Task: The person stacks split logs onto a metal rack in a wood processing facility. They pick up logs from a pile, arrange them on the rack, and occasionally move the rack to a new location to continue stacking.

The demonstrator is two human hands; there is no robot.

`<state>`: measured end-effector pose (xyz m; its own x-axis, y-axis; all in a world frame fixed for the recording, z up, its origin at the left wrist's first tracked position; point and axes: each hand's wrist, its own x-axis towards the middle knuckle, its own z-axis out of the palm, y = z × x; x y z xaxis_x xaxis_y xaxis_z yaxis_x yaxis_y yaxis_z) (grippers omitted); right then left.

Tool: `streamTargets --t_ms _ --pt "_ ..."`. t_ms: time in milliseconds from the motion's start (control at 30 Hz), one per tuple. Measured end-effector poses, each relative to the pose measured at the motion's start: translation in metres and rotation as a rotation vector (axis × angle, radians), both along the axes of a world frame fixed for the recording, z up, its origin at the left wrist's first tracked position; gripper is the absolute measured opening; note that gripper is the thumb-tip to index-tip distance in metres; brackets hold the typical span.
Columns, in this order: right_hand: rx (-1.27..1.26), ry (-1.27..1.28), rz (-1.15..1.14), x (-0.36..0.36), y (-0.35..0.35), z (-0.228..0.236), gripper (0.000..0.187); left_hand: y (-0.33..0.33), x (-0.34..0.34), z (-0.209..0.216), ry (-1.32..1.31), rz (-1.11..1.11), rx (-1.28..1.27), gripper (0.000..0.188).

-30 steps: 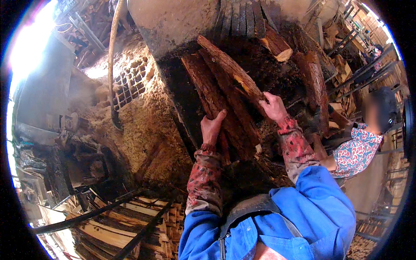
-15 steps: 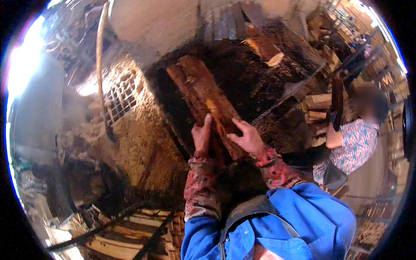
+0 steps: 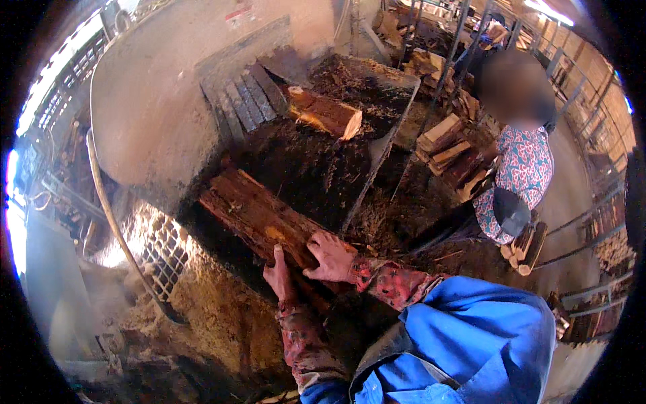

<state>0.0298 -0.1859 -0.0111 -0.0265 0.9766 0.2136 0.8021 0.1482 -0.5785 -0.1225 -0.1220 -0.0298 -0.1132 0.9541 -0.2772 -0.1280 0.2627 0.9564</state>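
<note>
A long, rough reddish-brown split log [image 3: 245,202] lies slanted across a dark, dirty surface in front of me, a groove along its length. My left hand [image 3: 278,275] grips its near left edge, thumb on top and the other fingers mostly hidden. On the right edge my right hand [image 3: 332,257] is curled over the wood, thumb toward the middle. Farther off, a shorter split log [image 3: 330,114] with a pale cut end lies beside hanging metal strips [image 3: 252,101].
A large dusty metal housing [image 3: 155,101] rises beyond the surface. At left, a curved wooden handle [image 3: 111,209] leans near a metal grate [image 3: 161,249] and sawdust [image 3: 208,310]. Another person in a patterned top [image 3: 528,165] is at right, near stacked split wood [image 3: 447,145].
My view has turned, so the surroundings sit differently. Both hands stay on the split log; my right hand is now more curled. The person at right no longer visibly holds a dark wood piece upright.
</note>
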Motion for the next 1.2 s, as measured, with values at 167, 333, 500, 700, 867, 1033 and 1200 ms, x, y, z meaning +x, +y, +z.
streamTargets --t_ms 167,333,500,700,867,1033,1200 --pt "0.096 0.044 0.052 -0.018 0.01 -0.031 0.073 0.008 -0.016 -0.005 -0.113 -0.02 0.067 0.053" --pt "0.067 0.127 0.061 -0.023 0.026 -0.036 0.078 0.025 -0.023 0.006 0.037 -0.048 0.042 0.059" --pt "0.105 0.138 0.071 -0.016 0.047 -0.032 0.08 0.05 -0.017 0.004 0.132 -0.01 0.066 0.059" --pt "0.127 0.128 0.055 0.006 0.06 -0.024 0.076 0.071 0.001 0.008 0.161 -0.01 0.001 0.056" --pt "0.146 0.148 0.05 0.015 0.06 -0.022 0.076 0.062 0.013 0.023 0.072 -0.032 0.043 0.054" --pt "0.222 0.146 0.04 0.015 0.063 -0.022 0.073 0.071 0.005 -0.002 -0.006 -0.01 0.037 0.053" --pt "0.112 0.063 0.027 0.019 0.055 -0.004 0.071 0.064 0.01 0.007 -0.004 -0.022 0.037 0.05"
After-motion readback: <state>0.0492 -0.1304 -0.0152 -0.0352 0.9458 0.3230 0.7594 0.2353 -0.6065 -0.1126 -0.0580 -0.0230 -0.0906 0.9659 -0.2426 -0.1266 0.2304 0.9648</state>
